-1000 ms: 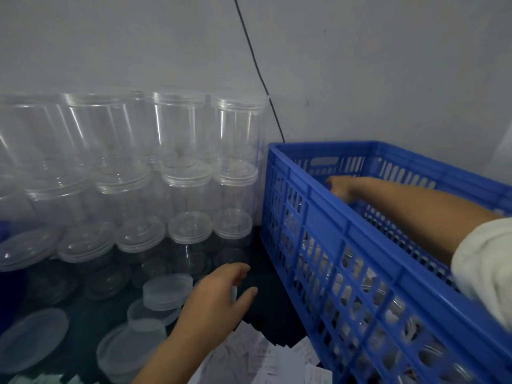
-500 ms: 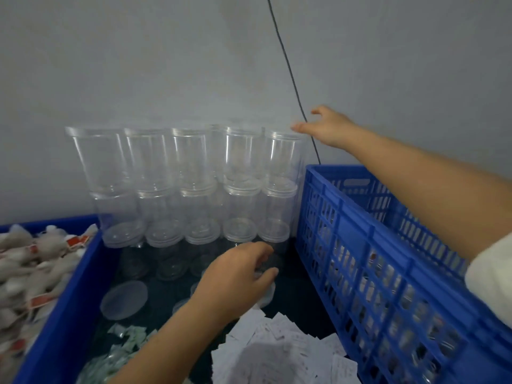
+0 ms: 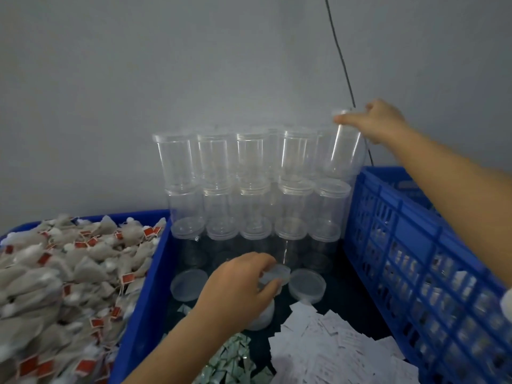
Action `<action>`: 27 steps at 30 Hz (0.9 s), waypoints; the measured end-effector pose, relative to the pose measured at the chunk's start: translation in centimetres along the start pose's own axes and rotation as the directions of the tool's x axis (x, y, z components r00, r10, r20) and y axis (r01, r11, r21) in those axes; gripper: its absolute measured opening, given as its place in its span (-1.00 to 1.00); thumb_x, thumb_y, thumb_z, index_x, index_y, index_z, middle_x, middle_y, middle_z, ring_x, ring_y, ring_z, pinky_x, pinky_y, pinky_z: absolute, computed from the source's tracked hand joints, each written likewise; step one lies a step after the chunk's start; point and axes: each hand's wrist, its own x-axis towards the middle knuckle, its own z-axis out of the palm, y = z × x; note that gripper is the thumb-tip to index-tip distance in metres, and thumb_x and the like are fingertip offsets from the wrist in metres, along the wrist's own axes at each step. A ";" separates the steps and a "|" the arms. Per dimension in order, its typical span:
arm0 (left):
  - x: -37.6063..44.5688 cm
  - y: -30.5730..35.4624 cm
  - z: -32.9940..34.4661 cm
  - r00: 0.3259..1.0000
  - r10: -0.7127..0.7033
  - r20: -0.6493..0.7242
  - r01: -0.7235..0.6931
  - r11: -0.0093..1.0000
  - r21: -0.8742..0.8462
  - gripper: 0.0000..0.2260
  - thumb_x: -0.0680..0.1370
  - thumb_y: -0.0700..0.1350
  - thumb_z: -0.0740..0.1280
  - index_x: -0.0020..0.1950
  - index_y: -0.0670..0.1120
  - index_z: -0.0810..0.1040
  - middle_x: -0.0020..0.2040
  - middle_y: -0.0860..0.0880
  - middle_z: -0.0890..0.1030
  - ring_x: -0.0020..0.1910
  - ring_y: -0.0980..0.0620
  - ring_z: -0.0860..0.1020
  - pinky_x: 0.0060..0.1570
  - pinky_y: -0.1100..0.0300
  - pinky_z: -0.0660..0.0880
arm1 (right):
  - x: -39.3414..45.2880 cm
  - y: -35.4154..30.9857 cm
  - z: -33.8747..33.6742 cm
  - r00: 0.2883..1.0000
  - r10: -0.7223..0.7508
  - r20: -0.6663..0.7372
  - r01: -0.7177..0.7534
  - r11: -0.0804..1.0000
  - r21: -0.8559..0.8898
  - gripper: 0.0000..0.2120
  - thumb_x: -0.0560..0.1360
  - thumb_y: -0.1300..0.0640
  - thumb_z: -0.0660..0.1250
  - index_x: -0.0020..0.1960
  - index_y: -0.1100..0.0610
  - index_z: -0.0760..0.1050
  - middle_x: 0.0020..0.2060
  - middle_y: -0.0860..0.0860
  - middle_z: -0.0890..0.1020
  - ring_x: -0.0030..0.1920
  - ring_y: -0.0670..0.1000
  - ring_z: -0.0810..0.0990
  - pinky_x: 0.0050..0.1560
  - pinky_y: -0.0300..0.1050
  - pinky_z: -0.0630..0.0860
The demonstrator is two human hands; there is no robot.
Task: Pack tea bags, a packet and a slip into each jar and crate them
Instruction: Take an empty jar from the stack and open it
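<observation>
— Since half a second ago, what has moved?

— Both hands. Right hand was reaching over the stack with nothing in it; its fingers are now clenched on the rim of the top right jar, which leans out of line with the upright jars beside it. Left hand has settled lower, fingers pinching a clear lid.

— What lies around the left fingers?

— Two loose lids, one to each side, on the dark bench. Nearer the person than those fingers are white slips and greenish packets.

— And the tea bags?

— Tea bags fill a blue bin left of the left hand. Blue crate stands below the right forearm, filled jars dimly visible through its slots.
</observation>
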 end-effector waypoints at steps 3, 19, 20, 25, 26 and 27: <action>-0.8 1.0 0.0 0.999 -0.011 -0.040 0.011 1.000 -0.010 -0.71 0.57 0.03 0.27 0.26 0.00 0.49 0.10 0.08 0.55 0.09 0.10 0.49 0.09 0.15 0.43 | -3.2 -1.9 -2.7 0.998 0.014 -0.056 -0.002 0.978 0.207 -0.04 0.36 -0.29 0.48 0.55 0.16 0.20 0.48 0.07 0.35 0.31 0.05 0.45 0.17 0.00 0.54; -13.1 2.5 3.9 0.988 0.012 -0.152 0.043 0.934 0.356 -0.14 0.20 0.00 0.61 0.39 -0.14 0.30 0.30 -0.19 0.51 0.30 -0.21 0.46 0.25 -0.19 0.35 | -32.0 4.8 10.4 0.630 0.216 0.746 -0.728 0.497 0.472 -0.15 0.04 -0.27 0.56 0.27 -0.04 0.44 0.14 0.12 0.59 0.01 0.14 0.69 -0.21 -0.07 0.66; -13.6 2.3 4.1 0.991 0.039 -0.130 0.021 0.905 0.426 -0.13 0.18 0.02 0.62 0.38 -0.12 0.30 0.28 -0.20 0.53 0.28 -0.21 0.49 0.22 -0.24 0.38 | -32.8 5.4 10.5 0.581 0.239 0.778 -0.762 0.496 0.417 -0.13 0.00 -0.33 0.53 0.24 -0.02 0.48 0.05 0.14 0.66 -0.06 0.13 0.72 -0.24 -0.09 0.65; -14.8 2.2 5.0 0.985 0.129 -0.117 -0.026 0.774 0.633 -0.27 0.22 -0.07 0.59 0.31 -0.10 0.36 0.19 -0.18 0.60 0.18 -0.19 0.57 0.16 -0.25 0.46 | -34.3 7.1 10.8 0.263 0.269 0.927 -0.820 0.569 0.068 -0.13 0.23 -0.54 0.28 0.17 0.17 0.60 -0.15 0.13 0.68 -0.28 0.03 0.63 -0.37 -0.21 0.51; -14.8 2.3 5.2 0.984 0.129 -0.125 -0.019 0.767 0.641 -0.31 0.22 -0.10 0.58 0.28 -0.11 0.39 0.14 -0.18 0.63 0.13 -0.19 0.60 0.12 -0.22 0.50 | -34.4 7.3 10.9 0.235 0.272 0.933 -0.817 0.575 0.039 -0.18 0.32 -0.53 0.22 0.14 0.18 0.60 -0.16 0.13 0.67 -0.29 0.03 0.62 -0.40 -0.22 0.48; -14.8 2.5 5.4 0.983 0.132 -0.124 -0.021 0.763 0.646 -0.36 0.22 -0.12 0.57 0.25 -0.12 0.44 0.09 -0.18 0.65 0.08 -0.19 0.62 0.08 -0.18 0.54 | -34.6 7.5 11.0 0.225 0.279 0.934 -0.816 0.577 0.024 -0.20 0.38 -0.52 0.19 0.12 0.19 0.60 -0.18 0.12 0.66 -0.27 0.04 0.61 -0.42 -0.22 0.47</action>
